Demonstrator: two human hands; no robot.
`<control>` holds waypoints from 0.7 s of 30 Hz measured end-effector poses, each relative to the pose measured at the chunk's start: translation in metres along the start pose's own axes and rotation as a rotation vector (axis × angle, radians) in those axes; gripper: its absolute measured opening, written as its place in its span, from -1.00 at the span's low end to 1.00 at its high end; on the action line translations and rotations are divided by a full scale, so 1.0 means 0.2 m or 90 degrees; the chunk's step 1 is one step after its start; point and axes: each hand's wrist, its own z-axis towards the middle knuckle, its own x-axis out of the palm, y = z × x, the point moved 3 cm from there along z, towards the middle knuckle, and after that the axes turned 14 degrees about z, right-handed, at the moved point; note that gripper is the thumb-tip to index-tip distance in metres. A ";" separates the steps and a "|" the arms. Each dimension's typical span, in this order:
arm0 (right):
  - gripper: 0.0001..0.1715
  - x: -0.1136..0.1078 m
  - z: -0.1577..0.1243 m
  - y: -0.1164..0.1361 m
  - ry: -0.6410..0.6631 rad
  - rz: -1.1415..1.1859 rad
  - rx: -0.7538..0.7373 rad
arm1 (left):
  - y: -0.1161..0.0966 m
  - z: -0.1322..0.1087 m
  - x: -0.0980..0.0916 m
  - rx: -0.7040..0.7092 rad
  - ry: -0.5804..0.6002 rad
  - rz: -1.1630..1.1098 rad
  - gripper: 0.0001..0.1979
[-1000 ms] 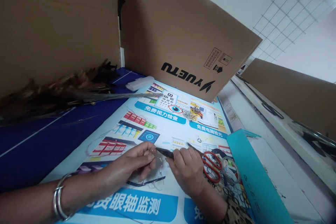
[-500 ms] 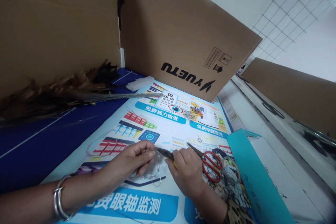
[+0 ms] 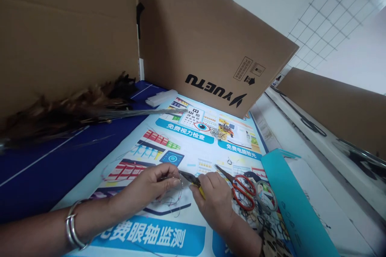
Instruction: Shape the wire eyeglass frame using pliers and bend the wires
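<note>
My left hand (image 3: 159, 184) is closed in a pinch on a thin, pale line (image 3: 180, 204), whose loose loops hang below the fingers; whether it is wire or thread I cannot tell. Wrapped in my right hand (image 3: 214, 200) are pliers (image 3: 192, 178) with dark jaws and yellow handles. Their tips point left and meet the left fingertips, where the fine work is too small to make out. Red-handled scissors (image 3: 245, 196) lie just right of my right hand, beside a clear ring-shaped spool (image 3: 266, 196).
A printed poster (image 3: 187, 148) covers the work surface. Dark loops and small rings (image 3: 262, 223) are heaped by a teal box flap (image 3: 291, 196). Cardboard panels (image 3: 205, 36) stand behind and left. Brown feathers (image 3: 66, 108) with long thin wires lie on blue cloth (image 3: 60, 160).
The pliers have turned slightly in my right hand, so more of the yellow handle shows. My left fingers have shifted a little at the plier tips, and the hanging line has swung.
</note>
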 end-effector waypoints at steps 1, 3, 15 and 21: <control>-0.72 0.00 0.00 0.00 0.000 0.004 0.005 | 0.00 0.00 0.00 -0.003 -0.002 0.004 -0.74; -0.72 0.00 0.00 0.00 0.001 0.012 0.011 | 0.00 0.00 0.00 -0.008 -0.002 0.000 -0.73; -0.77 -0.06 0.04 -0.12 0.134 0.194 -0.021 | -0.01 0.02 -0.01 0.006 0.110 -0.056 -0.67; -0.78 -0.08 0.06 -0.14 0.135 0.280 -0.038 | 0.00 0.02 0.00 0.004 0.167 -0.031 -0.71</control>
